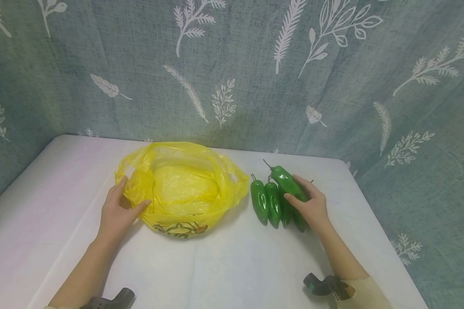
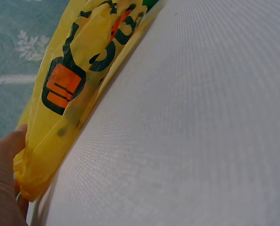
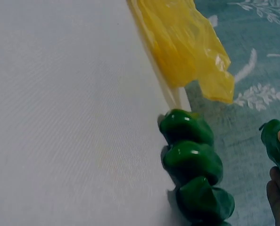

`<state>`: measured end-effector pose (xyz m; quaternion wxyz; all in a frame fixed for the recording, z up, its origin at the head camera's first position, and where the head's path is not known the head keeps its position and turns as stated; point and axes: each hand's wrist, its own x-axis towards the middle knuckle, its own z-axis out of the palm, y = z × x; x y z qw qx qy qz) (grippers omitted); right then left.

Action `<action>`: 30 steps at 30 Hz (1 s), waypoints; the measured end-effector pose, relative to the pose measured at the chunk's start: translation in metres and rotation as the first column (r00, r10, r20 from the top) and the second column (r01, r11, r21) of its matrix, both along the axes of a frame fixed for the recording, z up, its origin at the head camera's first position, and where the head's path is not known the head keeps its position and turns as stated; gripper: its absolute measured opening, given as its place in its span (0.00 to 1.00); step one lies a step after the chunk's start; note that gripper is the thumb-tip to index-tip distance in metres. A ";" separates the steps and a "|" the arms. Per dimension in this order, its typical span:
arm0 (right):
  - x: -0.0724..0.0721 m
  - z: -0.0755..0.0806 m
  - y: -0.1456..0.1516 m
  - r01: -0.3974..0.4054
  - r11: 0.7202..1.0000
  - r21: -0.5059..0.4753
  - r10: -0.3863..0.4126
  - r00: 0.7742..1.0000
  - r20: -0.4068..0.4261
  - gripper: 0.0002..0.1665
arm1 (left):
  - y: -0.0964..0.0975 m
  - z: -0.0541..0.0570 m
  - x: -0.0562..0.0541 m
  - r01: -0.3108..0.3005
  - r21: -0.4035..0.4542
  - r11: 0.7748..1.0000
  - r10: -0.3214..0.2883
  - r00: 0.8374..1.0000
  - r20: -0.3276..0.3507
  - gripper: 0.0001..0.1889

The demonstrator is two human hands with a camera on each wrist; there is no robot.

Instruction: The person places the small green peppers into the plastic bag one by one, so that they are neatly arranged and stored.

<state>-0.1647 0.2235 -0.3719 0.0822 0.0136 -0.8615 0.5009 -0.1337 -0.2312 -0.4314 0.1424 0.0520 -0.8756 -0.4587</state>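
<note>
A yellow plastic bag (image 1: 185, 189) with printing on its front lies with its mouth spread wide, facing up. My left hand (image 1: 116, 214) grips its bunched left side, thumb in front and fingers behind; in the left wrist view the thumb (image 2: 10, 146) is at the bag's edge. To the right of the bag, my right hand (image 1: 313, 208) holds a glossy green pepper (image 1: 288, 182) between thumb and fingers, above a row of other peppers. That raised pepper (image 3: 274, 141) appears at the right edge of the right wrist view. The row (image 3: 194, 162) lies side by side, partly hidden by the hand.
A white cloth (image 1: 224, 266) covers the table. Behind it and along the sides hangs a grey-green curtain (image 1: 247, 98) with white leaf prints. Dark straps with a camera (image 1: 325, 285) are on the wrists.
</note>
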 end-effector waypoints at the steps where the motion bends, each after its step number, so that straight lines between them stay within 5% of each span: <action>1: 0.000 0.000 -0.001 -0.008 1.000 0.004 0.008 1.000 -0.006 0.37 | 0.000 0.000 0.000 0.000 -0.002 1.000 0.000 1.000 0.000 0.48; 30: -0.013 0.024 -0.040 -0.148 0.987 0.059 0.151 0.988 -0.043 0.36 | 0.001 0.000 0.002 0.007 -0.009 1.000 -0.008 1.000 -0.011 0.48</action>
